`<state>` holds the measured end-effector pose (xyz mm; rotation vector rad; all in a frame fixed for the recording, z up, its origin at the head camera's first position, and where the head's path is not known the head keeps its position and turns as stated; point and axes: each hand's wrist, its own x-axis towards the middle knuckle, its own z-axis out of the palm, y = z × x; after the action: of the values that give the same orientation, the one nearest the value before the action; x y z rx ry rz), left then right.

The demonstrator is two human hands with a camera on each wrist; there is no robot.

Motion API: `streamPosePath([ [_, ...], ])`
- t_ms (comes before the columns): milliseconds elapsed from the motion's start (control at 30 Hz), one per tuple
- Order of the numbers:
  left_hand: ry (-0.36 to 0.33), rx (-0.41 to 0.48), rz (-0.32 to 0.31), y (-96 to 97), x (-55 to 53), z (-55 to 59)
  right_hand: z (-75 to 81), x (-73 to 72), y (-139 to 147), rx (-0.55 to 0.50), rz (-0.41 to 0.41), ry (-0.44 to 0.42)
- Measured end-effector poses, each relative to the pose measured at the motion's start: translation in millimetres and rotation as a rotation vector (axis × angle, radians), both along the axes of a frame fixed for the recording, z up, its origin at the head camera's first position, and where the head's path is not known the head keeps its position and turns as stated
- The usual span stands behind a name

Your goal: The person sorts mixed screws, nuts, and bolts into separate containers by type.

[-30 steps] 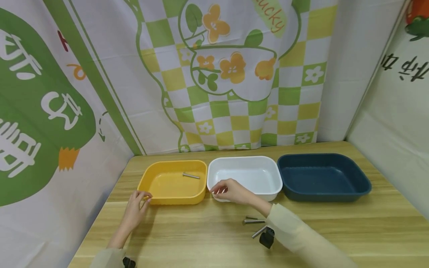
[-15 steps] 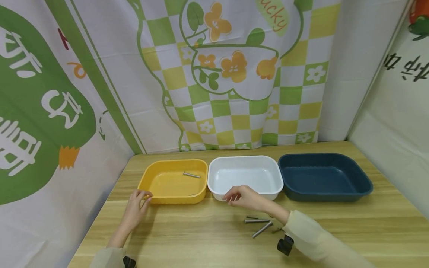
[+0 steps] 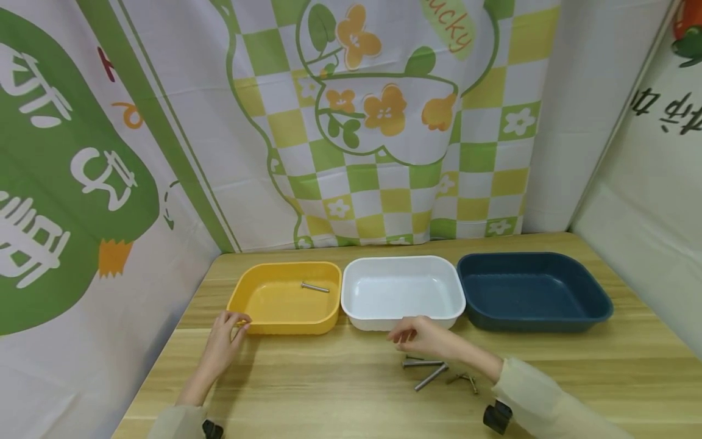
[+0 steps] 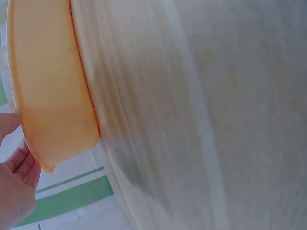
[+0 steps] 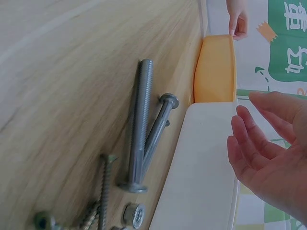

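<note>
- Loose metal fasteners lie on the pale wood-grain worktop, nearest the person: two long smooth-shank threaded steel bolts, a rough bronze-tone wood screw and a small hex nut, packed together, some touching.
- Right hand: a second ago it sat at the near-left corner of the white tray, and it has since pulled back and rightward. It now hovers just over the bolts, fingers relaxed and spread, holding nothing. My read: it's heading for another fastener.
- Left hand: unchanged, fingertips pinching the near-left corner of the yellow rectangular plastic tray and steadying it.
- One long steel bolt lies loose in the yellow tray, toward its far side. Same spot as before.
- White rectangular plastic tray touches the yellow one; glossy, rounded corners, nothing visible inside.
- Dark blue rectangular plastic tray just right of the white; matte, speckled finish.
- Far: printed fabric backdrop, green/yellow check with orange flowers.
</note>
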<state>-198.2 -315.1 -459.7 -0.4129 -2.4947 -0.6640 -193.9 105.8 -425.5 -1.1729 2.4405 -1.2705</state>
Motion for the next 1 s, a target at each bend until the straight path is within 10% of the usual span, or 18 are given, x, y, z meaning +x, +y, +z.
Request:
streamPosePath([
  [1000, -0.046, 0.001, 0.008, -0.1, 0.1, 0.1, -8.2, 27.0, 43.3, 0.071, -0.006, 0.012],
])
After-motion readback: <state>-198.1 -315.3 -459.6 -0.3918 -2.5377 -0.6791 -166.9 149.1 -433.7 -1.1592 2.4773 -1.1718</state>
